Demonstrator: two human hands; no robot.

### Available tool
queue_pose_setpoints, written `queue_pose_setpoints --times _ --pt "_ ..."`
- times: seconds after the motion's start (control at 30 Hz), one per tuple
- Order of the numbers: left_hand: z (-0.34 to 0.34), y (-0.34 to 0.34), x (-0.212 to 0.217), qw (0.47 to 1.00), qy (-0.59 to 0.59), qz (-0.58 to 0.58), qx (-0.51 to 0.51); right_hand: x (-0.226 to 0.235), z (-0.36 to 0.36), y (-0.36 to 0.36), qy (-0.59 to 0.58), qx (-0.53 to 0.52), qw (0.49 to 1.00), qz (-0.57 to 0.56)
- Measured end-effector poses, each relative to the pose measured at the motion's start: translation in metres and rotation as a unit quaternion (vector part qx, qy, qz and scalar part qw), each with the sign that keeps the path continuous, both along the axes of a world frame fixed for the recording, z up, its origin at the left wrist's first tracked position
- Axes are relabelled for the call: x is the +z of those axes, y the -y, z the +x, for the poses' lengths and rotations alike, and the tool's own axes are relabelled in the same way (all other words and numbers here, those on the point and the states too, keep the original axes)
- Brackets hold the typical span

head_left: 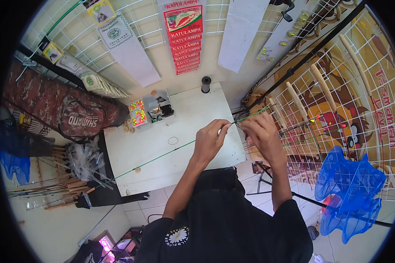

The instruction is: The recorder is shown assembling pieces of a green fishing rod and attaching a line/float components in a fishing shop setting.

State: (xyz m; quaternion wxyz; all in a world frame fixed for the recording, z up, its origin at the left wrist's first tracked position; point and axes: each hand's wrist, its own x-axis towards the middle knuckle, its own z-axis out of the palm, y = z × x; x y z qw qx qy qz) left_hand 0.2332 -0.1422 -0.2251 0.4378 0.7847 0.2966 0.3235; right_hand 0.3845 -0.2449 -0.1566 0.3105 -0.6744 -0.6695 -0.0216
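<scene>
A thin green fishing rod (156, 158) runs slantwise above the white table, with its handle end at the lower left. My left hand (210, 139) is closed around the rod over the table's right part, thumb and fingertips pinched. Close beside it, past the table's right edge, my right hand (264, 133) is closed too, its fingertips bent together toward the left ones. Green rod shows again just above the right fingers. Something small and dark lies between the two sets of fingertips; what the right fingers pinch is too small to make out.
On the white table (162, 168) stand a compartment box (164, 115) with colourful beads, a black spool (206, 84) and several small rings. A camouflage rod bag (70, 103) and cork-handled rods (70, 188) are at left. Blue nets (351, 193) hang from a wire rack at right.
</scene>
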Motion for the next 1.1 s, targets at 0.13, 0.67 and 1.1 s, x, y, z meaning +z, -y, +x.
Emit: queue_pose_setpoints --times 0.13,0.67,1.1 --pt "-0.010 0.005 0.015 1.000 0.006 -0.002 -0.023 0.020 -0.009 0.003 0.083 0.000 0.996 -0.019" --pt "-0.035 0.013 0.036 0.995 0.068 0.015 -0.076 0.072 -0.019 0.007 0.153 -0.008 0.985 -0.084" --pt "-0.037 0.020 0.029 0.986 0.145 -0.016 -0.076 0.095 -0.026 -0.004 0.283 0.062 0.950 -0.114"
